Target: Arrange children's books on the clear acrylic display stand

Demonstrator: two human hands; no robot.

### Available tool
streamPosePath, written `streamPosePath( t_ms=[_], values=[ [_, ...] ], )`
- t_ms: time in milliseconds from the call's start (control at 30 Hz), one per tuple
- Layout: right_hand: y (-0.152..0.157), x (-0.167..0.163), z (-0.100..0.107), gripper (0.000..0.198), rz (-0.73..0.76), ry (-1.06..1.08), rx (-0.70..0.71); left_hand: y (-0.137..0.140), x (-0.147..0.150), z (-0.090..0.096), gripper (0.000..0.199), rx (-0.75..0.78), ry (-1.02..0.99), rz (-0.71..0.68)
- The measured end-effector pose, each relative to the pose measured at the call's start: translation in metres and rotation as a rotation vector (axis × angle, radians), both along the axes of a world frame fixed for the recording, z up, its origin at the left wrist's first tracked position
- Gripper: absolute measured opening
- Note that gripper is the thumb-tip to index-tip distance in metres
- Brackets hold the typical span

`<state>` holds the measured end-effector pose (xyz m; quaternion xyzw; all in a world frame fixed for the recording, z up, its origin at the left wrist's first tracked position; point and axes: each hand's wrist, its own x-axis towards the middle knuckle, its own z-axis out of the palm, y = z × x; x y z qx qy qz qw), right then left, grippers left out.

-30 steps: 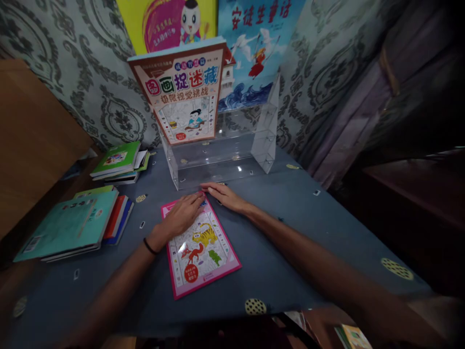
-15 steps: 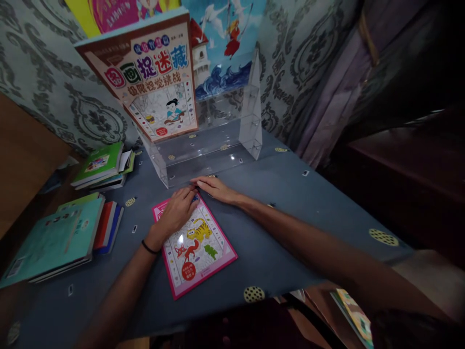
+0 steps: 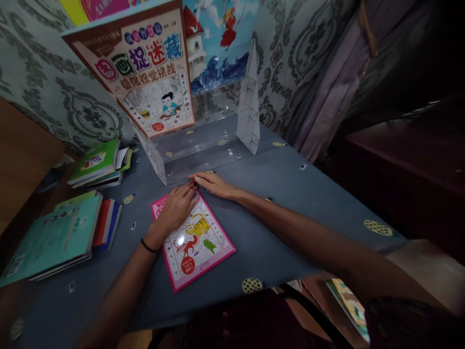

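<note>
Dim table (image 3: 283,203): left hand (image 3: 176,209) hides pink book (image 3: 194,242) top

The booklet (image 3: 192,240) lies flat on the desk (image 3: 290,213), just in front of the display stand (image 3: 207,145). A book (image 3: 145,72) stands in the stand's left part. Left of the booklet lie two book stacks (image 3: 58,232), one (image 3: 100,165) behind the other. Both hands (image 3: 176,208) rest at the booklet's far edge, the right hand (image 3: 214,184) beside it.
</note>
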<state>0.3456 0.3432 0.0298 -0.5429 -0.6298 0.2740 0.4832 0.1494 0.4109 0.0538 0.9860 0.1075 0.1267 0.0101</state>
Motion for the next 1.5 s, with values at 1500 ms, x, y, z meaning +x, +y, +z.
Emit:
streamPosePath(
  t_ms=[1500],
  values=[
    [-0.007,-0.004,-0.001,0.063,0.026,0.200,0.003,-0.012,-0.018,0.014,0.046,-0.169,0.094,-0.222]
  ],
)
